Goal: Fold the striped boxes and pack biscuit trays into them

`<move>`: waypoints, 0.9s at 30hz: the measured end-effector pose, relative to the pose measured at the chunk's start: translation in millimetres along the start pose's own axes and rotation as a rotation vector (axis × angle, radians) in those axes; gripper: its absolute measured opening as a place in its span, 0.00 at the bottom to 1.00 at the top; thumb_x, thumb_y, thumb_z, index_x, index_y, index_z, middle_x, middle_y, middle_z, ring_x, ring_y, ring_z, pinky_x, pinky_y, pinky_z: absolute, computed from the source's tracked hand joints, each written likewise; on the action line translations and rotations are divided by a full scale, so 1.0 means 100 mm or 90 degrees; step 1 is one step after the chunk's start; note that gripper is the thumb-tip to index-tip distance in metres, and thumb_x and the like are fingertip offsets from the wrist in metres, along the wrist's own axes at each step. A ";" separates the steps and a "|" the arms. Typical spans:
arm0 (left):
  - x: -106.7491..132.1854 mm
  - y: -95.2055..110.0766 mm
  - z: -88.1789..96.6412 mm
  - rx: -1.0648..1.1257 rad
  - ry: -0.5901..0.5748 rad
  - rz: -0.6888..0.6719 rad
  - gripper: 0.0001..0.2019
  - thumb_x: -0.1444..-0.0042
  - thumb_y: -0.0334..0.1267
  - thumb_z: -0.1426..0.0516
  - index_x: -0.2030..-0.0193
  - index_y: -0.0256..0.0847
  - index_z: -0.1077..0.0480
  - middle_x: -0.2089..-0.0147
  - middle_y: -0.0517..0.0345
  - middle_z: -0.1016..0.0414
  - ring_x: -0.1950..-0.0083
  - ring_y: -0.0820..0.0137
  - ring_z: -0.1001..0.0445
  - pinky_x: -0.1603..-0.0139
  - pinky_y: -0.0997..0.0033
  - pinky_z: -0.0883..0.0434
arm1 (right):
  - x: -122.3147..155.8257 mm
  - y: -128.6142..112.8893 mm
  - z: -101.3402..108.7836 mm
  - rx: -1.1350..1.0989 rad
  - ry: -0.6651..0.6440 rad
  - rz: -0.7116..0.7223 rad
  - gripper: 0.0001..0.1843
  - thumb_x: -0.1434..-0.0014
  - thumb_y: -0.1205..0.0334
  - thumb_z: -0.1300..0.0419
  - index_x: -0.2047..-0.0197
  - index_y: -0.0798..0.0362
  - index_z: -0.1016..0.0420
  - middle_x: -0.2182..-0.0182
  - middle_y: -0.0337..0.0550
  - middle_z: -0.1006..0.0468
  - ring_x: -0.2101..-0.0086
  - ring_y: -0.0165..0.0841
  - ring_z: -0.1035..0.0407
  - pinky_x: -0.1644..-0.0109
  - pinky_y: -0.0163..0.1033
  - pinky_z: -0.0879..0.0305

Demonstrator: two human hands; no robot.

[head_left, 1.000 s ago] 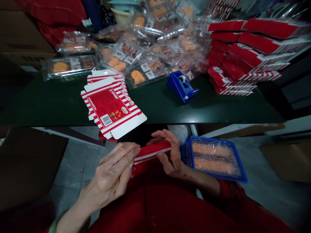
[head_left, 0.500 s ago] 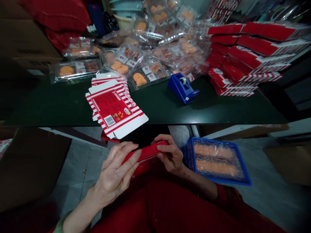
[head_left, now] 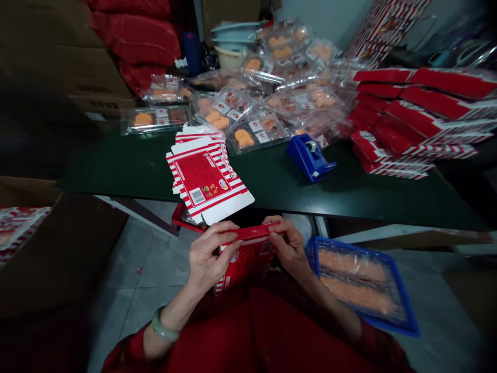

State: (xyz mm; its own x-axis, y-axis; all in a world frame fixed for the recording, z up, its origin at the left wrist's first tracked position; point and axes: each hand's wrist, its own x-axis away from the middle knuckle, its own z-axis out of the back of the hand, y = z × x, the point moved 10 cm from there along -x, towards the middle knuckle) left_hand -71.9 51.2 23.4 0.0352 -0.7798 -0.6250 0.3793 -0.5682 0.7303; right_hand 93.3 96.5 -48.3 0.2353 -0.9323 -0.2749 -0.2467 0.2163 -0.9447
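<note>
A red and white striped cardboard box (head_left: pixel 248 261) is held upright in front of my body, below the table's front edge. My left hand (head_left: pixel 213 254) pinches its top edge at the left, thumb on the printed face. At the right end of that edge my right hand (head_left: pixel 289 246) grips with fingers and thumb. The box's lower part fades into shadow against my red clothing. Just beyond the hands, a fanned stack of flat striped cartons (head_left: pixel 205 176) overhangs the table edge.
On the green table (head_left: pixel 272 189) stands a blue tape dispenser (head_left: pixel 309 158). Behind it lie many clear food packs (head_left: pixel 243 137); folded red boxes (head_left: pixel 411 114) are stacked at right. A blue crate (head_left: pixel 404 311) with wrapped orange food sits low right. Cardboard cartons (head_left: pixel 89 72) stand left.
The box has tilted so its printed front face shows below the top edge. My left hand has shifted its fingers along that edge. The whole view has swung left.
</note>
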 end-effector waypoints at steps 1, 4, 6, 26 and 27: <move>0.01 -0.01 0.01 -0.007 0.003 -0.006 0.07 0.48 0.24 0.41 0.65 0.39 0.28 0.61 0.54 0.24 0.62 0.72 0.23 0.63 0.73 0.26 | 0.00 0.00 0.00 0.005 0.001 -0.008 0.05 0.40 0.65 0.43 0.63 0.45 0.29 0.60 0.38 0.29 0.62 0.29 0.33 0.61 0.35 0.38; 0.04 -0.13 0.02 -0.011 0.011 0.021 0.05 0.46 0.26 0.42 0.64 0.39 0.30 0.60 0.53 0.24 0.61 0.71 0.23 0.63 0.72 0.26 | -0.12 -0.09 0.11 0.086 -0.027 -0.034 0.04 0.42 0.61 0.41 0.62 0.47 0.27 0.57 0.41 0.28 0.58 0.32 0.32 0.57 0.39 0.36; 0.06 -0.23 0.01 -0.022 0.020 0.043 0.06 0.45 0.28 0.43 0.61 0.40 0.31 0.58 0.53 0.24 0.60 0.70 0.23 0.61 0.72 0.25 | -0.31 -0.25 0.50 0.183 0.051 -0.050 0.11 0.43 0.56 0.41 0.58 0.49 0.26 0.57 0.45 0.27 0.58 0.35 0.30 0.58 0.41 0.34; 0.12 -0.45 -0.02 -0.061 -0.025 0.053 0.09 0.44 0.34 0.44 0.56 0.41 0.32 0.56 0.52 0.22 0.59 0.68 0.21 0.63 0.76 0.23 | -1.50 -0.30 2.04 0.398 0.322 -0.564 0.16 0.37 0.58 0.44 0.48 0.56 0.32 0.52 0.47 0.28 0.57 0.35 0.30 0.55 0.45 0.29; 0.12 -0.45 -0.02 -0.059 -0.022 0.059 0.08 0.44 0.35 0.44 0.56 0.41 0.32 0.55 0.52 0.22 0.59 0.68 0.21 0.62 0.76 0.23 | -1.48 -0.28 2.02 0.383 0.335 -0.548 0.17 0.37 0.58 0.44 0.48 0.56 0.32 0.52 0.47 0.29 0.56 0.35 0.30 0.54 0.46 0.30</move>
State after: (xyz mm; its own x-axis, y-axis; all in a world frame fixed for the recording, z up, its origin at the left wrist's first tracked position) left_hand -86.8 67.9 -18.0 0.0434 -0.8371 -0.5453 0.4600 -0.4678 0.7547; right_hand 255.3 286.6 -17.4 -0.3437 -0.8128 0.4704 0.3212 -0.5725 -0.7544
